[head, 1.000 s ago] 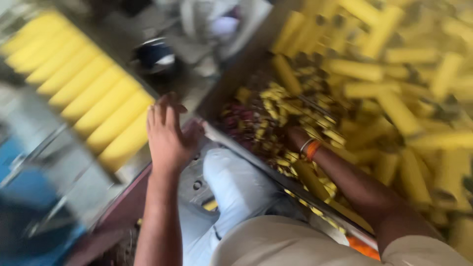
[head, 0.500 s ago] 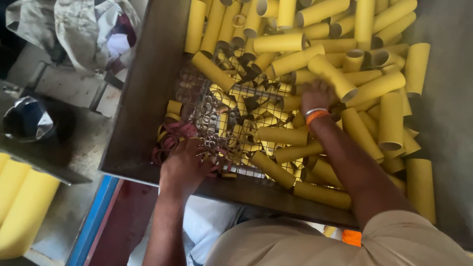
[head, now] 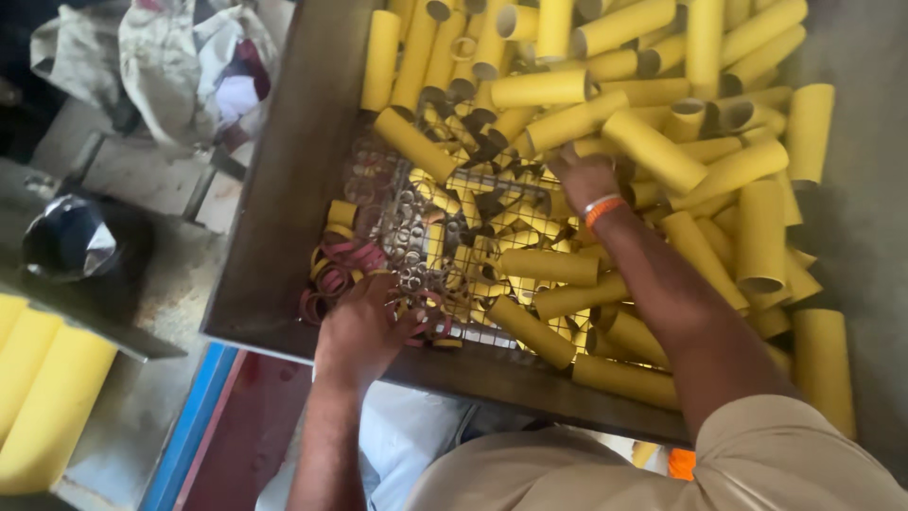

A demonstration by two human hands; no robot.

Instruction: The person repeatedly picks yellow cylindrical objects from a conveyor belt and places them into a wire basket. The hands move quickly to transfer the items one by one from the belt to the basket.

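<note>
single head view, looking steeply down, close

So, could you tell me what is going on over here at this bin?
A person leans over a metal bin heaped with yellow cardboard tubes. The left hand rests on the wire mesh at the near edge, among small rings and short cut pieces. The right hand, an orange band at its wrist, reaches into the tubes further in.

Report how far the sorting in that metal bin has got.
Looks done: a small heap of dark red rings lies at the bin's near-left corner. In hand: the left hand rests on the wire mesh among rings; the right hand reaches into the yellow tubes. Left: most tubes remain piled loose.
</note>
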